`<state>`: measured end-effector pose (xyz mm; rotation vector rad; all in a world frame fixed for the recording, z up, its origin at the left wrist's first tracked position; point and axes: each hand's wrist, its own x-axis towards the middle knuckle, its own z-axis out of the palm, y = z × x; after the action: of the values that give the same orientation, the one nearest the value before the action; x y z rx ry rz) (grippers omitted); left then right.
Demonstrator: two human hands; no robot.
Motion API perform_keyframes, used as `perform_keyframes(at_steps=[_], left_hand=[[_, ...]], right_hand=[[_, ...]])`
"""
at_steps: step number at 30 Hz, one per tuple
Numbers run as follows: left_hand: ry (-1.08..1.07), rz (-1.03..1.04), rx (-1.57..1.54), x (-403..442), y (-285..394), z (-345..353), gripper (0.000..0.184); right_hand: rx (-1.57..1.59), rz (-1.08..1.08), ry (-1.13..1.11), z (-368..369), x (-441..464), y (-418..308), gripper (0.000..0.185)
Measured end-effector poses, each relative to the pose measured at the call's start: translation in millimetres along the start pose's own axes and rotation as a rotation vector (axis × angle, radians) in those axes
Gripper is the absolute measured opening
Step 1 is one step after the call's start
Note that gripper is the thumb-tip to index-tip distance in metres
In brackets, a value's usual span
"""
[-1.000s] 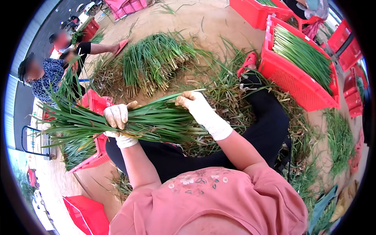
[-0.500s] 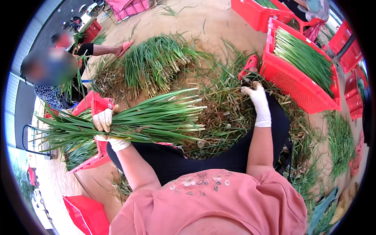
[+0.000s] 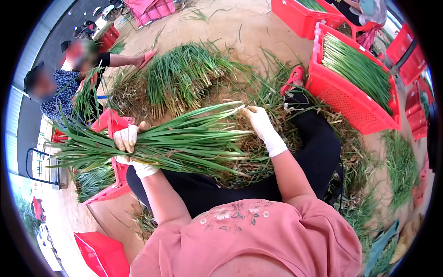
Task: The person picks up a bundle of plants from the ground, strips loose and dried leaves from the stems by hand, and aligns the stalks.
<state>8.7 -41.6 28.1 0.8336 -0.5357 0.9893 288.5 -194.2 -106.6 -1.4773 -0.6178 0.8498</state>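
My left hand (image 3: 127, 141), in a whitish glove, is closed around a thick bunch of garlic chives (image 3: 184, 138) held crosswise above my lap. Their long green leaves spread to the left and the pale stem ends point right. At those ends my gloved right hand (image 3: 259, 121) pinches with thumb and fingers on the tip of an upper stem. The exact grip is partly hidden by the fingers. Beyond the bunch, a heap of garlic chives (image 3: 184, 76) with straw-like roots lies on the ground.
A red crate (image 3: 350, 101) of neatly laid chives stands at right. Another red crate (image 3: 121, 175) holds greens by my left arm. Brown trimmings (image 3: 272, 134) cover the ground between my legs. A co-worker (image 3: 69, 92) sits at left, and more red crates (image 3: 104, 254) stand around.
My right hand has moved left and inward, from near my right foot to the pale stem ends. The left hand and bunch have shifted slightly.
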Motion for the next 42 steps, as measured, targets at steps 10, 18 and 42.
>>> perform_keyframes(at_steps=[10,18,42], left_hand=[[-0.004,0.075,-0.114,1,21,2,0.034],[-0.056,0.053,-0.083,4,12,2,0.034],[-0.124,0.003,-0.143,37,24,23,0.033]], right_hand=[[-0.293,-0.391,0.073,-54,2,-2,0.017],[-0.545,-0.652,-0.208,28,-16,-37,0.032],[-1.151,0.192,0.876,-114,5,55,0.026]])
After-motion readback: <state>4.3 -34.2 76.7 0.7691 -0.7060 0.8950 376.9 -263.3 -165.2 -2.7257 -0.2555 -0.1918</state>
